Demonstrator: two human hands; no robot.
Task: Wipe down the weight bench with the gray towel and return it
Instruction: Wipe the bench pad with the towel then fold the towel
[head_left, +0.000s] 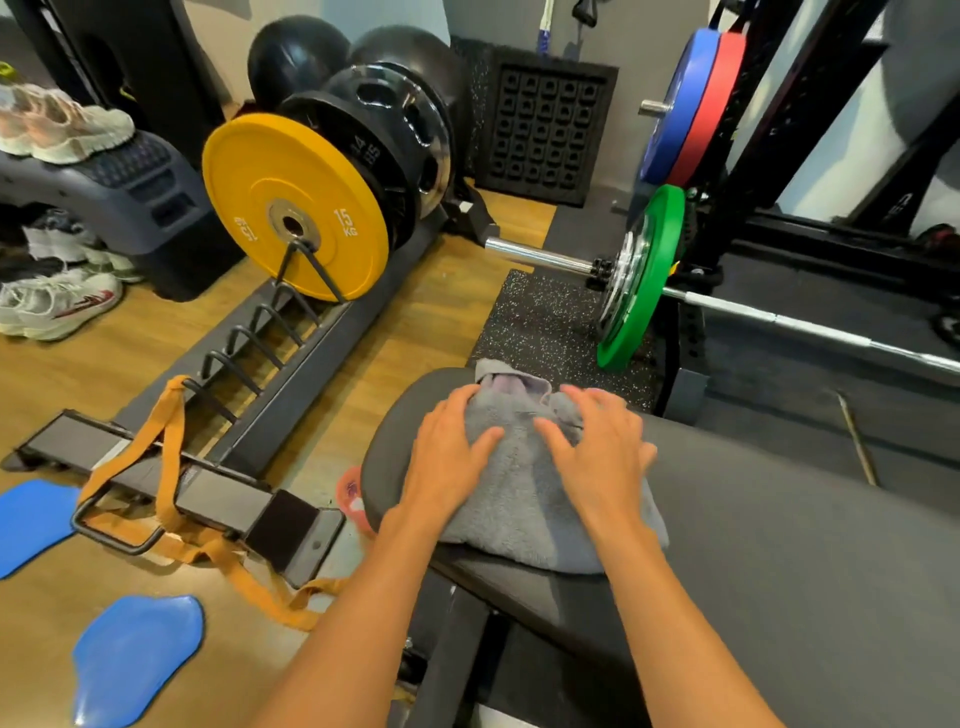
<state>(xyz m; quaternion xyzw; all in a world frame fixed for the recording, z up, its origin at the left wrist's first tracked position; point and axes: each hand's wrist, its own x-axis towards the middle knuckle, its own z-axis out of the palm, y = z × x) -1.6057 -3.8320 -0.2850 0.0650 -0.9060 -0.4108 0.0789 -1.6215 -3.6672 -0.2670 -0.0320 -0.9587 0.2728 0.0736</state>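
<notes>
Gray towel (524, 493) bunched under my fingers, on the weight bench (779, 519). My left hand (447, 457) and right hand (597, 452) press flat, fingers spread wide, gripping nothing.

A yellow 15 kg plate (295, 208) stands in a floor rack (291, 358) beside black plates (384, 150), an orange strap (156, 467), blue pads (136, 657) and a green-plated barbell (641, 275).

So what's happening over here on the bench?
A person is wiping the bench with a gray towel. Both hands lie flat on the towel, the left hand beside the right hand, pressing it onto the pad's end. Weight plates and a barbell sit on the floor beyond.
</notes>
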